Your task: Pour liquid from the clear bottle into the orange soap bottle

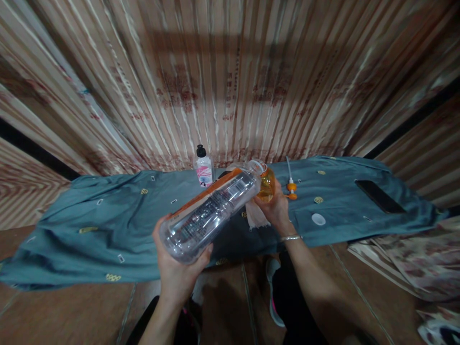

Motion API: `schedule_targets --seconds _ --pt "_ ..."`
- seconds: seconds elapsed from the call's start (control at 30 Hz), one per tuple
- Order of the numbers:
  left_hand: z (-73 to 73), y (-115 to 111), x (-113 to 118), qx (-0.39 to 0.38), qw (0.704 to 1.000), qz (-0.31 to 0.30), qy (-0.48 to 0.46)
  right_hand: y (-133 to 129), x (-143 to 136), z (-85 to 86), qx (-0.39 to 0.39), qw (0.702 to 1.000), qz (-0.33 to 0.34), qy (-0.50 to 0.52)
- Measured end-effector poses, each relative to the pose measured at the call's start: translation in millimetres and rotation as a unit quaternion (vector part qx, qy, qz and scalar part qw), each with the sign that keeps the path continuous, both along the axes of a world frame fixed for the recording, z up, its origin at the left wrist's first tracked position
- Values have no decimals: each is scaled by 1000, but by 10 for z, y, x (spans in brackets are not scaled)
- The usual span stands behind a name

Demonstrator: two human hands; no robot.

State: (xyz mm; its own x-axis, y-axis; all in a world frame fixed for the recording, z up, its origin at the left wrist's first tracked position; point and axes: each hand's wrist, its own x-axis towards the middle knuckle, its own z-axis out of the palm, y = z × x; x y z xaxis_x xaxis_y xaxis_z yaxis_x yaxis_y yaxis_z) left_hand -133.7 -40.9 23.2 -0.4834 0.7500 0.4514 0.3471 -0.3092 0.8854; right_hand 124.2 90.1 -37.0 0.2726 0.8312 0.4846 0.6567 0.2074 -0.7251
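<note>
My left hand [181, 278] is wrapped round the base of a large clear plastic bottle [212, 218] with an orange and printed label. The bottle is tilted, its neck up and to the right. My right hand [275, 211] grips a smaller amber bottle [266, 184]. The clear bottle's mouth is at the top of the amber one; whether they touch, I cannot tell. Right of my right hand lies an orange pump head [292, 189] with a pale tube. A white round cap [318, 219] lies further right. Below the bottles is a pale cloth [257, 216].
A blue-green patterned cloth [118, 215] covers the long surface before me. A small clear bottle [203, 171] with a black top stands at the back. A black phone [381, 196] lies at the right. Striped curtains [230, 86] hang behind; the tiled floor [230, 302] is below.
</note>
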Motion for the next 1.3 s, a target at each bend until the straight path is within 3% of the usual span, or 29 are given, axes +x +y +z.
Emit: schedule_targets --seconds 0.8,1.3 --pt "30 16 32 9 1000 3 0 5 4 3 -7 1000 -5 8" --pt "137 -3 95 -6 1000 -14 -3 -3 43 2 -30 999 -2 20"
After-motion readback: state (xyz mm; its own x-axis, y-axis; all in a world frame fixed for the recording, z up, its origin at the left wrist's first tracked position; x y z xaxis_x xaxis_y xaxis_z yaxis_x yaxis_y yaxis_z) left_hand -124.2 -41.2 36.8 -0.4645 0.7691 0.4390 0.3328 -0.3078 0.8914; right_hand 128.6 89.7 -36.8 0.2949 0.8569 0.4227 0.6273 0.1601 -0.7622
